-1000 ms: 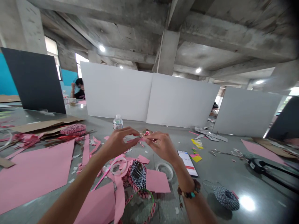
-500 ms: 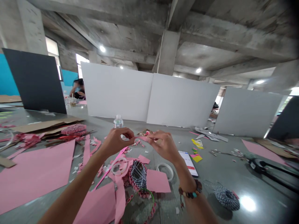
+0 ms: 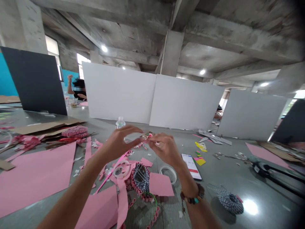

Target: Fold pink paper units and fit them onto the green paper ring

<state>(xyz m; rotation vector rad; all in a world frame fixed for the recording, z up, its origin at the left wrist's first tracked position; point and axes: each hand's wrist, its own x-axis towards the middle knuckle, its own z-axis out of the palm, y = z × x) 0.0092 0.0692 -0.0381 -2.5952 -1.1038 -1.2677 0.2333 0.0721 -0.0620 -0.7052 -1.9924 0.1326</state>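
My left hand (image 3: 120, 143) and my right hand (image 3: 166, 149) meet above the table's far part. Between their fingertips is a small piece of pink paper (image 3: 149, 136), partly hidden by my fingers. My right fingers pinch it, and my left thumb and index finger close on its left end. Below my hands lies a pink-and-black woven paper form (image 3: 140, 180), with loose pink scraps and a clear tape roll (image 3: 121, 169) around it.
A plastic water bottle (image 3: 120, 123) stands just beyond my hands. A smartphone (image 3: 191, 166) and a white tape roll (image 3: 168, 174) lie to the right. Large pink sheets (image 3: 35, 178) cover the left. A co-worker (image 3: 78, 87) sits far left behind a dark board (image 3: 30, 79).
My hands have drawn closer around the pink piece, and the pink strip stretched between them is no longer visible. My left fingers have lifted slightly. The co-worker has raised an arm.
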